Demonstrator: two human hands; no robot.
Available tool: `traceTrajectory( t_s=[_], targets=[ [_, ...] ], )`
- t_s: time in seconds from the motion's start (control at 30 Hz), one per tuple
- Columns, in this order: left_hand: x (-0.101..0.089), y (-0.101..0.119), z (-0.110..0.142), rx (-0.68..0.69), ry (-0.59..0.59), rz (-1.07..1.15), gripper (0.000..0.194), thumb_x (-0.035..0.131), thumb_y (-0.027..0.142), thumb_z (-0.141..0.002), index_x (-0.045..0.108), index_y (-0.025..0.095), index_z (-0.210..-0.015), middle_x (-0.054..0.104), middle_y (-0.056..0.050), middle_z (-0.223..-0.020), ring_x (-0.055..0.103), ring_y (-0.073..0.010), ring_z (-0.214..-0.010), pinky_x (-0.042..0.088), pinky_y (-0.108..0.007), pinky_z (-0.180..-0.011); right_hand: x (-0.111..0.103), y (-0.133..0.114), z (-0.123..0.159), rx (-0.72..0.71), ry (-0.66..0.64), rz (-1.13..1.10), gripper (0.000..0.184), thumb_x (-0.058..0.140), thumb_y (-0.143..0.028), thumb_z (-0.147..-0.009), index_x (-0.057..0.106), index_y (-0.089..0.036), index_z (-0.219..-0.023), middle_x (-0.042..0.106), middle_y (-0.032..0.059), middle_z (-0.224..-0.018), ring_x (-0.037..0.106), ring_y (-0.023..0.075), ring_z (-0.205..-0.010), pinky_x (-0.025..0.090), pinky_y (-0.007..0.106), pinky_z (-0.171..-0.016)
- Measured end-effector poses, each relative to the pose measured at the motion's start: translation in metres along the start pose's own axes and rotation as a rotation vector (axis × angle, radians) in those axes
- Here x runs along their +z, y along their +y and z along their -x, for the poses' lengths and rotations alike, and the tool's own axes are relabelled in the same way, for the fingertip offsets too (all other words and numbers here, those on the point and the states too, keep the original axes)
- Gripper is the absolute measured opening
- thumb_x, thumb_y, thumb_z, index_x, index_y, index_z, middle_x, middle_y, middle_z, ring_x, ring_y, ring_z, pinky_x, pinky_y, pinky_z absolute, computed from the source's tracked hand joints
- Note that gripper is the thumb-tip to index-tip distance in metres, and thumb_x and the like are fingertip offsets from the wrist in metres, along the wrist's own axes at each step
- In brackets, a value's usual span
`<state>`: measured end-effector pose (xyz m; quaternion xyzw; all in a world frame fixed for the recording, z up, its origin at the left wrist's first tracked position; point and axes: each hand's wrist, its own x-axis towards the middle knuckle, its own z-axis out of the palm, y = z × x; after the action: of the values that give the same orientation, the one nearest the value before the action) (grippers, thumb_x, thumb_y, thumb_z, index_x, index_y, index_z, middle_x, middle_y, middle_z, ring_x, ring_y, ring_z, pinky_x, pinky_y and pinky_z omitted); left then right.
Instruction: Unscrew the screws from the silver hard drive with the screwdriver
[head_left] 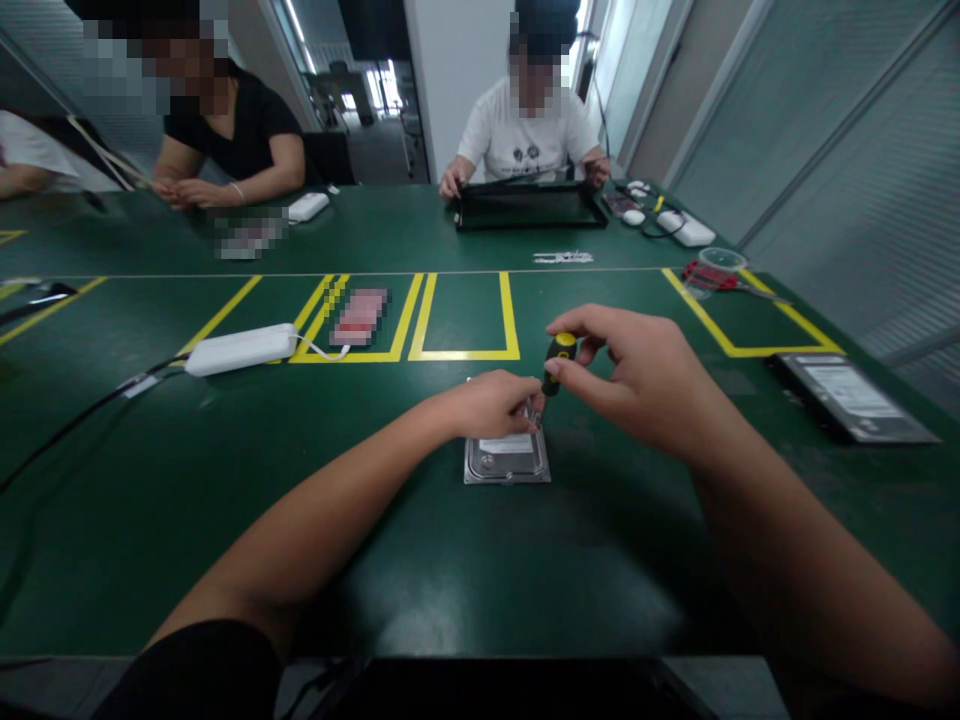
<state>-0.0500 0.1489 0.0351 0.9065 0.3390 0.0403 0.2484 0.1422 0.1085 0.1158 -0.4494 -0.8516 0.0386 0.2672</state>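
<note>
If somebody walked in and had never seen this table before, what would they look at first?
Probably the black-and-yellow tool handle gripped upright in the right hand, just above the silver hard drive in the middle, with the left hand over the drive. Next, the bright yellow tape outlines across the green table. Then the big black frame held by a person across the table.

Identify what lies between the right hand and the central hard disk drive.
The head view shows a black-and-yellow screwdriver, gripped in the right hand and angled down toward the hard disk drive.
</note>
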Motion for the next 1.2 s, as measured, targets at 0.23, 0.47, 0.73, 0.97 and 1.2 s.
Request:
traceTrajectory(
  t_s=[0.23,0.47,0.73,0.97,1.2],
  targets=[
    [-0.007,0.012,0.013,0.035,0.085,-0.093,0.018,0.057,0.028,-0.088,0.061,0.017,-0.101,0.065,-0.004,-0.086,0.057,-0.0165,-0.075,0.037,-0.028,-0.065,-0.003,-0.001,0.001,0.004,-0.053,0.018,0.031,0.06,-0.03,-0.085,0.067,-0.018,-0.113,0.07,0.0038,-0.091,0.063,0.0178,-0.078,0.043,0.03,-0.071],
    [-0.009,0.025,0.049,0.038,0.165,-0.114,0.017,0.05,0.028,-0.094,0.062,0.017,-0.098,0.065,-0.004,-0.089,0.058,-0.0162,-0.079,0.041,-0.029,-0.073,-0.005,-0.001,0.001,-0.007,-0.053,0.031,0.031,0.056,-0.029,-0.086,0.067,-0.019,-0.114,0.072,0.0047,-0.095,0.064,0.0193,-0.08,0.046,0.032,-0.074],
    [0.013,0.021,0.095,-0.068,0.366,0.04,0.024,0.051,0.038,-0.096,0.06,0.019,-0.108,0.063,-0.003,-0.093,0.058,-0.0171,-0.089,0.043,-0.031,-0.083,-0.004,0.003,0.002,-0.054,-0.09,0.036,0.036,0.054,-0.029,-0.088,0.063,-0.02,-0.122,0.07,0.007,-0.11,0.064,0.0211,-0.087,0.049,0.037,-0.083],
    [0.034,0.008,0.105,-0.055,0.57,0.093,0.037,0.043,0.045,-0.098,0.056,0.016,-0.118,0.06,-0.009,-0.107,0.054,-0.0206,-0.102,0.044,-0.036,-0.092,-0.002,0.006,-0.001,-0.036,-0.134,0.04,0.031,0.061,-0.04,-0.086,0.063,-0.022,-0.111,0.07,0.0052,-0.098,0.063,0.0191,-0.079,0.047,0.032,-0.071],
    [0.043,0.0,0.108,0.049,0.453,-0.177,0.058,0.053,0.06,-0.089,0.054,0.017,-0.127,0.057,-0.014,-0.123,0.05,-0.0282,-0.112,0.039,-0.045,-0.096,0.004,0.004,-0.002,0.053,-0.172,0.082,0.038,0.069,-0.037,-0.081,0.06,-0.021,-0.114,0.067,0.0012,-0.081,0.061,0.0164,-0.068,0.041,0.028,-0.062]
  ],
)
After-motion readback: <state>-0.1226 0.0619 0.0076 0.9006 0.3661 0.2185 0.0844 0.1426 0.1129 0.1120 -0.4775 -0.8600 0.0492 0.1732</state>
